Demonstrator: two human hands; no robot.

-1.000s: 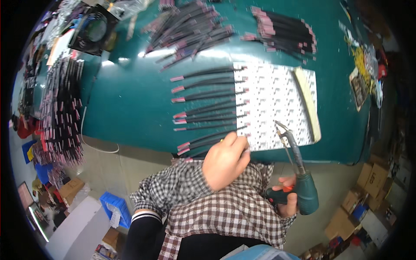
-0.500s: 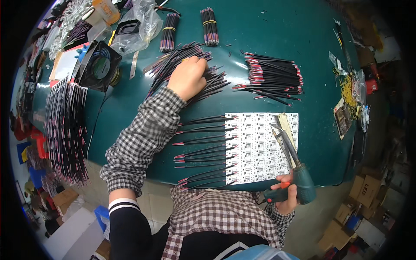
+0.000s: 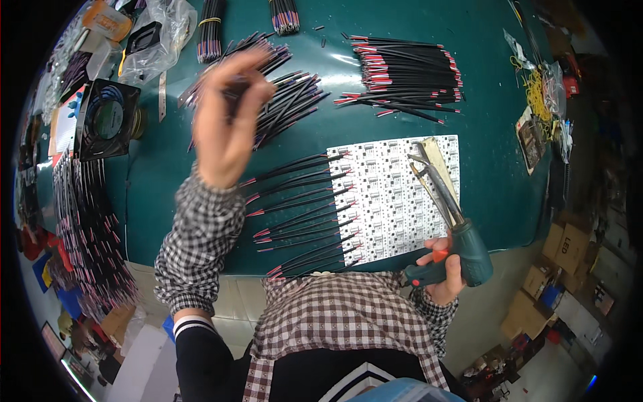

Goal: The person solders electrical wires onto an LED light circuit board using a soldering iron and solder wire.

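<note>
My right hand (image 3: pixel 445 271) is wrapped round a green soldering gun (image 3: pixel 473 254) with a red trigger. Its long metal tip reaches up and left over a white circuit board panel (image 3: pixel 375 201). Several pairs of black-sleeved wires (image 3: pixel 295 206) stick out from the panel's left edge, their bare ends pointing left. My left hand (image 3: pixel 228 120) is raised over a loose pile of black wires (image 3: pixel 291 104), smeared by motion. Thumb and fingers stand apart on it, and I see nothing between them.
Another heap of black wires with red and white ends (image 3: pixel 408 77) lies at the far right. Two banded wire bundles, one of them at the far left (image 3: pixel 209 33), lie at the back. A black fan (image 3: pixel 107 120) stands left, beside hanging wires (image 3: pixel 87 228). Yellow strands (image 3: pixel 534 144) lie at right.
My left hand has lifted off the wire pile and come left and toward me, its fingers spreading. The whole view has shifted, with the table higher in it. My right hand still grips the soldering gun.
</note>
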